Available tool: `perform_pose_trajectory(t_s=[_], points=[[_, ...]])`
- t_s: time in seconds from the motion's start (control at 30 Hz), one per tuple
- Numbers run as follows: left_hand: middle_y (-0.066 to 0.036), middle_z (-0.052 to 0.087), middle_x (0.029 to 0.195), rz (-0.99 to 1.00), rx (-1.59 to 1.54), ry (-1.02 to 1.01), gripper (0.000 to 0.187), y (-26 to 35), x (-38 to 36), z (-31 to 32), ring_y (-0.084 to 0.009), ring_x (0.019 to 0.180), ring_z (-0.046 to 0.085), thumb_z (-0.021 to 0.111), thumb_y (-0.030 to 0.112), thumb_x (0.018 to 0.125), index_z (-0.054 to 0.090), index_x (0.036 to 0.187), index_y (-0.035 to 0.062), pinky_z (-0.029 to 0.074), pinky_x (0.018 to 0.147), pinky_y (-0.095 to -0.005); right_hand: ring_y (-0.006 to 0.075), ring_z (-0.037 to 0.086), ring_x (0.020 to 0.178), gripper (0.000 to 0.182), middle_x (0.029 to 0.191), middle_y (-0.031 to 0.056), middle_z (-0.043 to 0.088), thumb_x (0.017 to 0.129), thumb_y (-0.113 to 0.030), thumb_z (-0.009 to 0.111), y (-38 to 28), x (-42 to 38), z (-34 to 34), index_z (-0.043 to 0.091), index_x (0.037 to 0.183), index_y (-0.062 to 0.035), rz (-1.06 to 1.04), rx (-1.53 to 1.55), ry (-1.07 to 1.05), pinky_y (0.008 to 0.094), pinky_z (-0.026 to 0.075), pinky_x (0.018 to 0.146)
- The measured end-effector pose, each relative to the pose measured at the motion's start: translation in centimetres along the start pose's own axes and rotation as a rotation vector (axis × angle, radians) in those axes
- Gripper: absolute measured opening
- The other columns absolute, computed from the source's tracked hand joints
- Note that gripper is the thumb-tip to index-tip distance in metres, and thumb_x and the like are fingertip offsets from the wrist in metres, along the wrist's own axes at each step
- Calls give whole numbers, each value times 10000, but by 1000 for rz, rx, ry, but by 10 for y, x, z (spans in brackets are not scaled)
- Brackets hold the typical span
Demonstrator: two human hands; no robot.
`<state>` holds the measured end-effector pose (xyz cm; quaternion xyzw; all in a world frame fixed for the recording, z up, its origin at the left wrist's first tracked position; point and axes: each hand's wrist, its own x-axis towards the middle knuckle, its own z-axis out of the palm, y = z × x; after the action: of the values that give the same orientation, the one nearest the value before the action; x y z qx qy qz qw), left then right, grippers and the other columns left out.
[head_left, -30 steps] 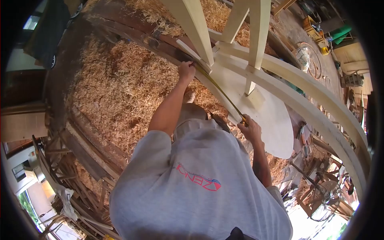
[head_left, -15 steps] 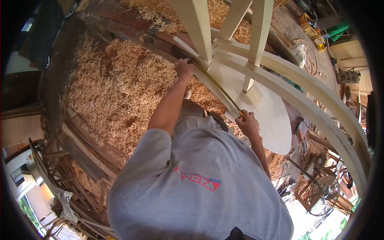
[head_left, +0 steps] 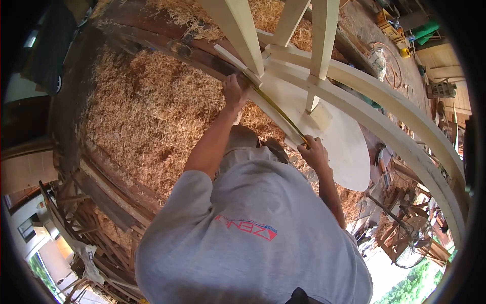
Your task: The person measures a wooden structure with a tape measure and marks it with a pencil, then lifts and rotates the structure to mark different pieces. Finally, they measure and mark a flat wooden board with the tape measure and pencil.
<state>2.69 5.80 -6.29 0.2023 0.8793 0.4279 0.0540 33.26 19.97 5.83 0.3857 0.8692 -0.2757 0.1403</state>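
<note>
A yellow tape measure point(head_left: 278, 110) stretches diagonally along the edge of a pale, rounded wooden panel point(head_left: 349, 157). My left hand point(head_left: 235, 92) is at its far end, fingers closed by the panel's edge near the foot of an upright; they partly hide the tape end. Closed round the near end of the tape is my right hand point(head_left: 315, 153), which covers most of what it grips. Pale wooden uprights point(head_left: 320, 40) and long curved rails point(head_left: 377, 109) rise from the panel. A small wood block point(head_left: 320, 117) lies on the panel beside one upright.
Wood shavings point(head_left: 147, 116) cover the ground to the left. A dark beam point(head_left: 202, 63) runs behind the panel. Stacked planks point(head_left: 109, 192) lie at left, a fan point(head_left: 415, 240) stands at lower right, and a yellow crate point(head_left: 390, 28) is at upper right.
My left hand has shifted slightly along the panel's edge toward my right hand. My right hand stays at the near end of the tape. The view has turned a little.
</note>
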Motion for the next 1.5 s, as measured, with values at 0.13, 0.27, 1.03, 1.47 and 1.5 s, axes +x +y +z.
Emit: perform_pose_trajectory(t_s=[0.13,0.27,1.03,1.47,1.5], points=[[-156,559,1158,34,-33,9,620,-8,12,-3,-385,1107,493,735,441,739,548,1171,37,397,936,-511,375,630,921,447,1022,186,616,772,-346,625,3,2,0,631,1165,-134,-8,-11,-19,447,501,804],[-168,633,939,-101,-134,60,410,-4,30,-8,-345,919,602,660,320,810,618,1045,-14,470,818,-408,373,631,916,450,1015,188,618,771,-349,626,2,4,-4,632,1166,-133,-14,-27,-31,443,501,802],[-5,635,822,-642,-928,-271,278,-3,75,-27,-99,677,534,686,365,865,654,931,97,341,577,-255,354,623,895,459,1016,182,607,780,-350,638,6,-6,-2,618,1191,-146,-27,27,-106,434,496,796],[-20,650,838,-644,-1159,-170,282,0,67,-23,-122,698,601,694,290,866,664,1002,44,412,553,-260,328,630,910,508,1010,134,609,761,-363,676,12,-23,-1,607,1230,-181,-110,143,-132,421,500,787],[-20,650,838,-633,-1159,-184,282,-7,70,-19,-122,698,601,694,290,866,664,1002,44,412,553,-260,334,629,914,515,1024,135,608,760,-372,679,14,-24,2,605,1236,-189,-112,146,-131,423,502,787]])
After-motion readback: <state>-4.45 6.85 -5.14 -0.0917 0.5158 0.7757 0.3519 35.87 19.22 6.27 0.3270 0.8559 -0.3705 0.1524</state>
